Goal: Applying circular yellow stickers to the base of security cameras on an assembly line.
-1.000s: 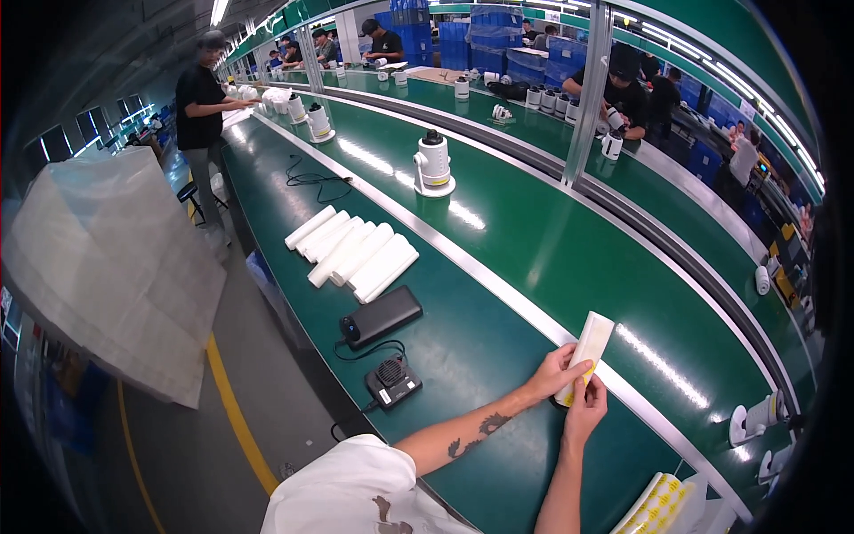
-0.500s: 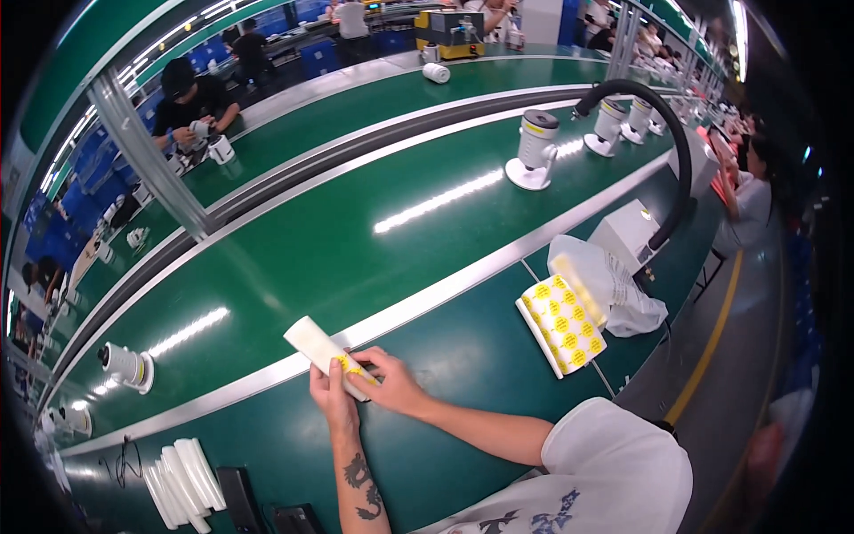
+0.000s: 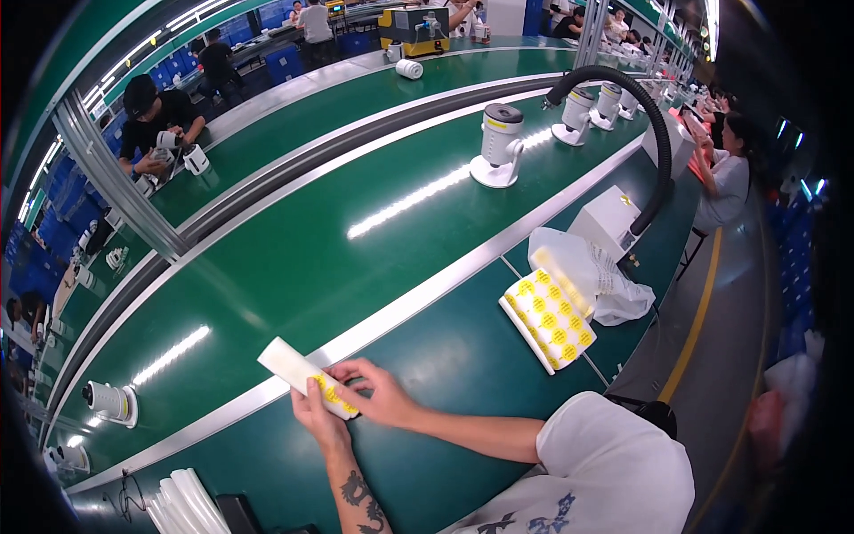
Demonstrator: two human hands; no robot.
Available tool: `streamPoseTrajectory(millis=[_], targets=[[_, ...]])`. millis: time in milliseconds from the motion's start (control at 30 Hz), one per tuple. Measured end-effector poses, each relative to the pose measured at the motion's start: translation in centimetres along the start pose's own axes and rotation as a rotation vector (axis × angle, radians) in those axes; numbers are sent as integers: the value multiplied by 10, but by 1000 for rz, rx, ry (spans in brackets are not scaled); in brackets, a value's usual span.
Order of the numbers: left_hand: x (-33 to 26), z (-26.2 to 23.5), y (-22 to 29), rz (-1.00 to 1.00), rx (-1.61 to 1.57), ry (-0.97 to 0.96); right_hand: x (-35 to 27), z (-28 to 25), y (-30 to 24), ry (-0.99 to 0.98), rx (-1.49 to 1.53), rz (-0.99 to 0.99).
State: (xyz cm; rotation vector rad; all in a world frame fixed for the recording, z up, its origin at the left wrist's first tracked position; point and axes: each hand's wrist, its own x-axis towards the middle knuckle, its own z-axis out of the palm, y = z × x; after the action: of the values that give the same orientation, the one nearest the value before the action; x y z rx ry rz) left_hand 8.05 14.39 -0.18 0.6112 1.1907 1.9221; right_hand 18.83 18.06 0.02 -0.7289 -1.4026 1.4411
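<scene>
A flattened roll of white backing paper with round yellow stickers [image 3: 294,365] is held tilted over the metal edge strip. My left hand [image 3: 320,420] grips it from below, thumb lying across its face near the yellow stickers. At the roll's lower end is my right hand [image 3: 384,398], its thumb against the paper and its fingers bent above it. Whether a loose sticker is between the right fingertips is too small to tell. A sheet of the same yellow stickers [image 3: 550,322], curled at one edge, lies on the green table to the right.
Beyond the metal strip [image 3: 391,323], the green belt carries white cylindrical devices on round bases [image 3: 498,147]. Right: a crumpled plastic bag [image 3: 614,294], a white box [image 3: 607,221] and a black bendy hose [image 3: 667,142]. White tubes [image 3: 189,503] lie lower left. A co-worker [image 3: 156,125] sits opposite.
The whole view has shifted, so most things sit further left. My right fingers have lifted and spread a little above the sticker roll; my left hand keeps its grip.
</scene>
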Motion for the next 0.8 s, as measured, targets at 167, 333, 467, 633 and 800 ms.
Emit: streamPoseTrajectory(millis=[167,333,467,633,800], targets=[[4,0,11,-15,-44,77,88,-81,-85,444,-51,-72],[12,16,2,-154,-187,-30,251,-380,-35,1181,-694,-74],[16,-5,1,-248,-255,-80,256,-426,-11,665,-500,226],[12,-8,14,-292,-397,-201,268,-435,-21,770,-955,293],[11,-2,15,-332,-413,-216,254,-423,-16,680,-941,259]])
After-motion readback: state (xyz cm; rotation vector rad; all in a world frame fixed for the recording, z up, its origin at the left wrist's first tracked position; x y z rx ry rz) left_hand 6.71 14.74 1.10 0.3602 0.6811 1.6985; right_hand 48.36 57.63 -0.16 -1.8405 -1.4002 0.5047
